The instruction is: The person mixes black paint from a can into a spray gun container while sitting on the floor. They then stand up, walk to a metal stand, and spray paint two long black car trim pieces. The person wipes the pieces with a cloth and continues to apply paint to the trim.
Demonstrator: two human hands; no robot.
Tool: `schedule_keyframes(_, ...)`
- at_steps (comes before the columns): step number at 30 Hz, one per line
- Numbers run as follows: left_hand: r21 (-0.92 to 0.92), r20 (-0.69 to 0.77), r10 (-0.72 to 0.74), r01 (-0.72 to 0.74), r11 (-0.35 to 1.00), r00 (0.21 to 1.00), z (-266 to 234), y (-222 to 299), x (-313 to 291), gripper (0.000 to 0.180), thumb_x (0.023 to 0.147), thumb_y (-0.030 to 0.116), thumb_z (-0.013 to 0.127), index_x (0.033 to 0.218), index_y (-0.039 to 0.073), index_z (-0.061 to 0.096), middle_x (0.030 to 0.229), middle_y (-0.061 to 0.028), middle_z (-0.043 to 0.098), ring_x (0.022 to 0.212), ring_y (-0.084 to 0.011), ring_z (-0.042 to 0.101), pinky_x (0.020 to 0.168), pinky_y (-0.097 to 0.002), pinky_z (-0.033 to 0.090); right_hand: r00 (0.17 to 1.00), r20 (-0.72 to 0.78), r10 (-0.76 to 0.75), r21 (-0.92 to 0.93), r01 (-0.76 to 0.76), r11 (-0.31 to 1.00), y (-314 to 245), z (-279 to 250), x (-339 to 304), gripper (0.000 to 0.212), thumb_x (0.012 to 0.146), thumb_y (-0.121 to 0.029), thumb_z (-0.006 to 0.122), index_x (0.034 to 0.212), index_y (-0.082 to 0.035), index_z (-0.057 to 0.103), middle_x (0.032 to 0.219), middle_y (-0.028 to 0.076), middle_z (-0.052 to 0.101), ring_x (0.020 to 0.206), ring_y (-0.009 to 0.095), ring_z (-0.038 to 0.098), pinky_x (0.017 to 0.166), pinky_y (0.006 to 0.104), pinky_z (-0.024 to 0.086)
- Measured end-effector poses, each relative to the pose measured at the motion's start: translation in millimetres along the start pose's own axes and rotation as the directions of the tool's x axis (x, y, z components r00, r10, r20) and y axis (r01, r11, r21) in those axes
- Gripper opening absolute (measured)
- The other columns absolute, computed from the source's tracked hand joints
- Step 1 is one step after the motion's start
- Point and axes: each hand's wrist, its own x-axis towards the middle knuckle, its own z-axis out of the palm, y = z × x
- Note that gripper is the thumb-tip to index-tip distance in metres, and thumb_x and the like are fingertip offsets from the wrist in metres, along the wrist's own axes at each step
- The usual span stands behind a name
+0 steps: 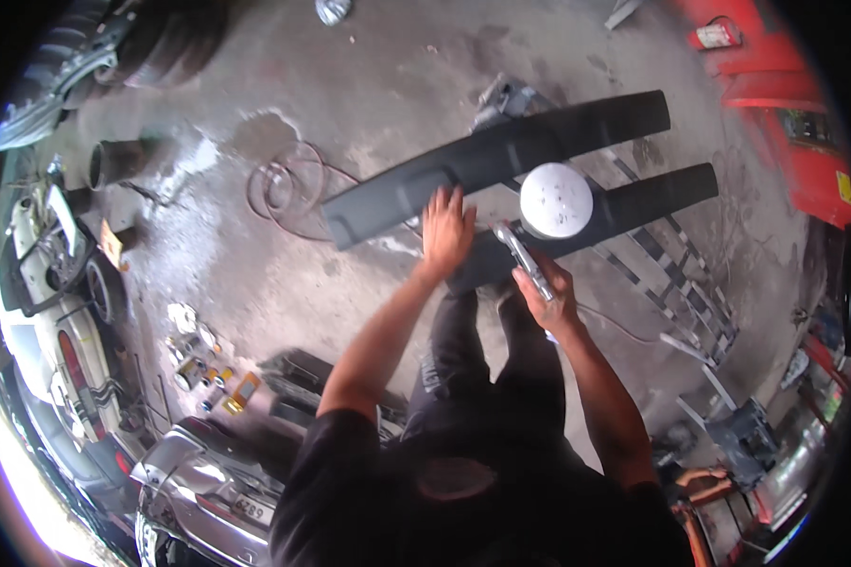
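Head view: two long dark grey plastic trim panels [501,156] lie across a metal frame stand [676,283] over the stained concrete floor [388,66]. The left hand [446,231] presses flat on the nearer panel, fingers [444,203] spread wide, holding nothing. The right hand [547,293] has its fingers wrapped around a silver power sander [525,255], whose round white sanding disc [556,200] sits on the panel, just right of the left hand. Both forearms reach forward from the lower edge. Small cans and a yellow box [208,373] cluster on the floor at lower left; contents can't be told. A red extinguisher cylinder [716,36] lies at top right. A coiled hose [288,189] rests left of the panels.
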Motion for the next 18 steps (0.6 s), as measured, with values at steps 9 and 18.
schedule_keyframes(9, 0.471, -0.083, -0.002, 0.041, 0.881, 0.997, 87.4, -39.6, 151.5, 0.075, 0.107, 0.061, 0.042, 0.158, 0.005, 0.043, 0.153, -0.0185, 0.051, 0.147, -0.0394, 0.041, 0.122, -0.0651, 0.025, 0.982, 0.15, 0.119, 0.092, -0.133, 0.987, 57.8, 24.4, 53.4, 0.023, 0.094, -0.007, 0.071, 0.112, 0.006, 0.069, 0.087, 0.017, 0.07, 0.072, 0.028, 0.069, 0.067, 0.0383, 0.056)
schedule_keyframes(18, 0.559, -0.104, -0.294, 0.3, 0.773, 0.95, -15.8, -225.3, 74.0, 0.05, 0.111, 0.049, 0.037, 0.124, 0.013, 0.07, 0.126, -0.0134, 0.071, 0.122, -0.0343, 0.061, 0.117, -0.0584, 0.029, 0.986, 0.169, 0.017, 0.148, -0.042, 0.988, 81.1, 41.6, 55.0, 0.025, 0.095, -0.007, 0.07, 0.117, 0.005, 0.068, 0.089, 0.011, 0.071, 0.073, 0.02, 0.068, 0.066, 0.0342, 0.055)
